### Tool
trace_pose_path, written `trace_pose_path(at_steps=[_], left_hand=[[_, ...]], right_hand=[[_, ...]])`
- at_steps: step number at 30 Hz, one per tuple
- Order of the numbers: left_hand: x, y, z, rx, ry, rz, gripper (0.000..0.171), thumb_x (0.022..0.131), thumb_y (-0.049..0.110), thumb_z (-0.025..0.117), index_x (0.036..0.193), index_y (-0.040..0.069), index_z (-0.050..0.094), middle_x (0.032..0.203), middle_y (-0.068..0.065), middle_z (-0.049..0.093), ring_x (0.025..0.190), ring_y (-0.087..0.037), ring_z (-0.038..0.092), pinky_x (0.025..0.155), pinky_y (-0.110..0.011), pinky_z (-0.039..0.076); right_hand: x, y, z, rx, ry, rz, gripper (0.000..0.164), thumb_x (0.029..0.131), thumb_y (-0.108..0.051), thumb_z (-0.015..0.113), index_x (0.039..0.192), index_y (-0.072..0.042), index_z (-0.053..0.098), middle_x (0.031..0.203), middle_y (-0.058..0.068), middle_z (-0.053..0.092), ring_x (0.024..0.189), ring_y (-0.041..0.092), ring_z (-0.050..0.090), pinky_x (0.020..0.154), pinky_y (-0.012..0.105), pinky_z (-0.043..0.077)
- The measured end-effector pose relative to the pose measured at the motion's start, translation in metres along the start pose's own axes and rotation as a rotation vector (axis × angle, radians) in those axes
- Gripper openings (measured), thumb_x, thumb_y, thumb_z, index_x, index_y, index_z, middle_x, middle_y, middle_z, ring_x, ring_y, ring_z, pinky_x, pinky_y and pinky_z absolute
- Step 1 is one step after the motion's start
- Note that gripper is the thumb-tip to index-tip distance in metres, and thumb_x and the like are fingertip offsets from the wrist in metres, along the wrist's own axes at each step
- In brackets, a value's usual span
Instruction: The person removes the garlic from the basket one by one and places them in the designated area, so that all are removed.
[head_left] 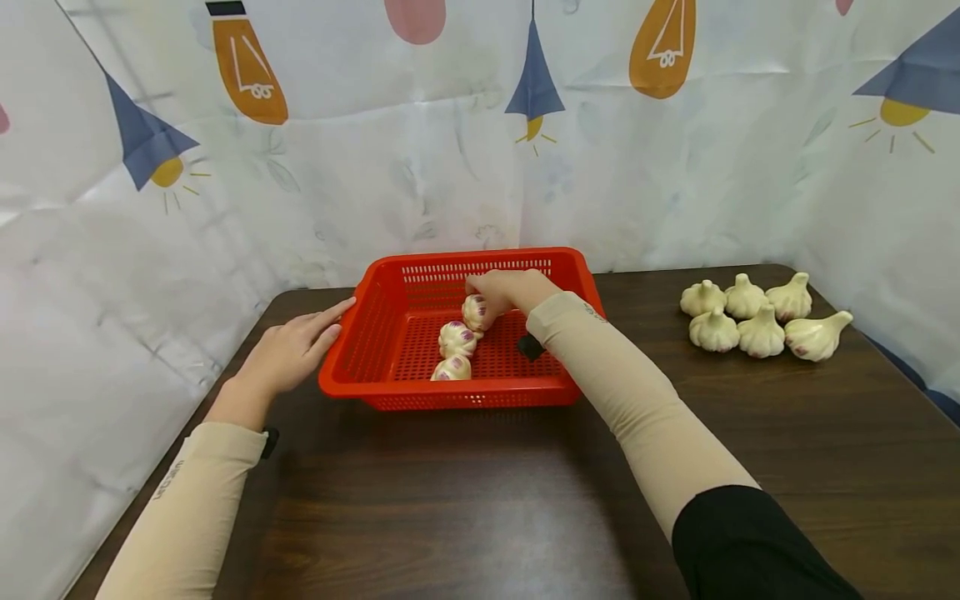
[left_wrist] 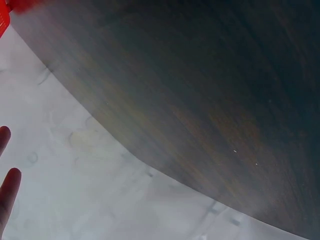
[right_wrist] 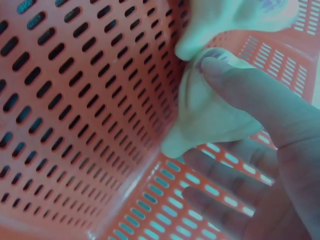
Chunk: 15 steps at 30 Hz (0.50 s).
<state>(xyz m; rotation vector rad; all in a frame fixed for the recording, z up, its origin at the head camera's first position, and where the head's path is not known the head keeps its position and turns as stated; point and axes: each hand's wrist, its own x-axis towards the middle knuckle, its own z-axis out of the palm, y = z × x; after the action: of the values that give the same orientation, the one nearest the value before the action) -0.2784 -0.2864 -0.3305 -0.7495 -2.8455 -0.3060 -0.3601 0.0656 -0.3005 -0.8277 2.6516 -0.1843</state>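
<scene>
Inside a red plastic basket (head_left: 450, 395), my right hand (head_left: 513, 292) grips a garlic bulb (head_left: 473, 312) at the back of a short row. The right wrist view has the thumb pressed on this bulb (right_wrist: 215, 105), with the other fingers below it. A neighbouring garlic bulb (right_wrist: 240, 20) lies right against it there. Toward the front of the row are a second garlic bulb (head_left: 457, 340) and a third bulb (head_left: 452, 368), partly hidden by the front wall. My left hand (head_left: 288, 350) touches the basket's left rim, its fingers extended; only two fingertips (left_wrist: 9, 192) show in the left wrist view.
Several garlic bulbs (head_left: 761, 332) stand in two rows at the table's right. The dark wooden table (head_left: 450, 508) reaches back to a patterned white curtain (head_left: 465, 150), which also runs along the left side.
</scene>
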Motion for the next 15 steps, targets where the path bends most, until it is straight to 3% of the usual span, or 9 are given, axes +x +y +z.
trace_pose_path(at_steps=[15], left_hand=[[-0.001, 0.000, 0.000, 0.011, 0.012, 0.007, 0.054, 0.111, 0.039, 0.039, 0.162, 0.021, 0.036, 0.143, -0.027, 0.055, 0.122, -0.046, 0.055, 0.092, -0.065, 0.048]], right_hand=[[-0.023, 0.001, -0.017, 0.077, 0.038, -0.025, 0.062, 0.092, -0.024, 0.080, 0.142, -0.010, 0.047, 0.124, 0.009, 0.059, 0.109, 0.024, 0.055, 0.098, 0.038, 0.047]])
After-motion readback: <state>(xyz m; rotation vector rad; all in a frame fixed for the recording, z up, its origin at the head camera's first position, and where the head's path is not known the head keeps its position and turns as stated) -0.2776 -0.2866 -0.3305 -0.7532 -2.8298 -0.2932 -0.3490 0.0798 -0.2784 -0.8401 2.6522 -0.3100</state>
